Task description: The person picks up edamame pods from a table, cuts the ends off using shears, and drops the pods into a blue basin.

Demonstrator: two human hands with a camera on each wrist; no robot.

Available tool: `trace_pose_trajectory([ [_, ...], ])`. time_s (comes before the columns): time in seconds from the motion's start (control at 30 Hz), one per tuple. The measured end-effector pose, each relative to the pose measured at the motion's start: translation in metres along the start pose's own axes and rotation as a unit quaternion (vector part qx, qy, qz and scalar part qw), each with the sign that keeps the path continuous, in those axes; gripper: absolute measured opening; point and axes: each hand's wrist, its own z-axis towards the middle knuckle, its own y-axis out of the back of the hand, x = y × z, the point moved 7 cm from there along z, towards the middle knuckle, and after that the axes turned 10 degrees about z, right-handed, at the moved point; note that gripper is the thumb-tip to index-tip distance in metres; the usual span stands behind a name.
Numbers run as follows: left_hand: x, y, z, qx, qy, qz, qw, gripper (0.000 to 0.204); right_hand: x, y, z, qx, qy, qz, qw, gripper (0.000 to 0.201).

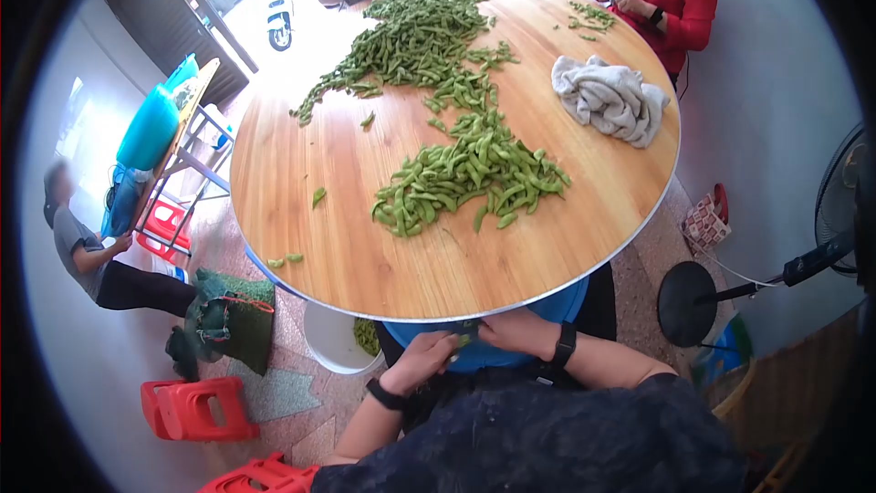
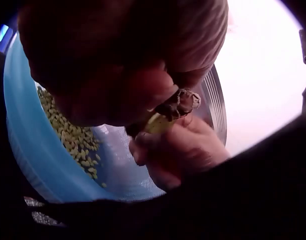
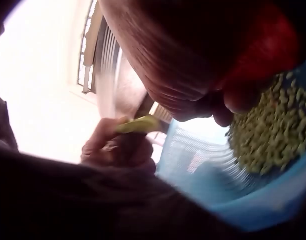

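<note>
My left hand [image 1: 424, 358] pinches a green edamame pod [image 3: 139, 124], just past the table's near edge. Curled fingers of my right hand [image 1: 518, 330] meet the same pod in the left wrist view; its far end is hidden between the hands. A dark piece with a ruffled edge [image 2: 185, 101] shows beside the pod. Below both hands is a blue basin [image 2: 30, 145], in which shelled beans [image 3: 273, 130] are gathered. On the round wooden table [image 1: 310, 237] a pile of edamame pods [image 1: 470, 169] lies nearest me, and a larger heap [image 1: 411, 36] stretches behind it.
A crumpled grey cloth [image 1: 610, 100] lies on the table's right side. Beside my left arm, a white bucket [image 1: 328, 338] stands on the floor, with red stools [image 1: 201, 409] farther left. A standing fan [image 1: 803, 265] is at right. Two people sit across the table; another stands left.
</note>
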Motion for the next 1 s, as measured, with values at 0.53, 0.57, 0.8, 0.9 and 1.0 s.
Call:
trace_pose_trajectory([
  [0.53, 0.075, 0.109, -0.086, -0.340, -0.044, -0.057, 0.938, 0.017, 0.069, 0.165, 0.048, -0.134, 0.031, -0.249, 0.959, 0.009],
  [0.57, 0.058, 0.098, -0.083, -0.309, -0.067, -0.049, 0.947, 0.017, 0.067, 0.163, 0.051, -0.133, 0.034, -0.251, 0.958, 0.009],
  [0.8, -0.028, 0.044, -0.068, -0.132, -0.155, -0.062, 0.977, 0.019, 0.062, 0.148, 0.053, -0.067, 0.007, -0.288, 0.955, 0.012],
  [0.9, -0.063, 0.031, -0.059, -0.077, -0.192, -0.041, 0.977, 0.019, 0.080, 0.151, 0.044, -0.078, 0.007, -0.149, 0.986, 0.015],
  [1.0, -0.087, 0.021, -0.045, -0.057, -0.218, 0.002, 0.974, 0.021, 0.117, 0.131, 0.025, 0.003, 0.027, -0.022, 0.999, 0.020],
])
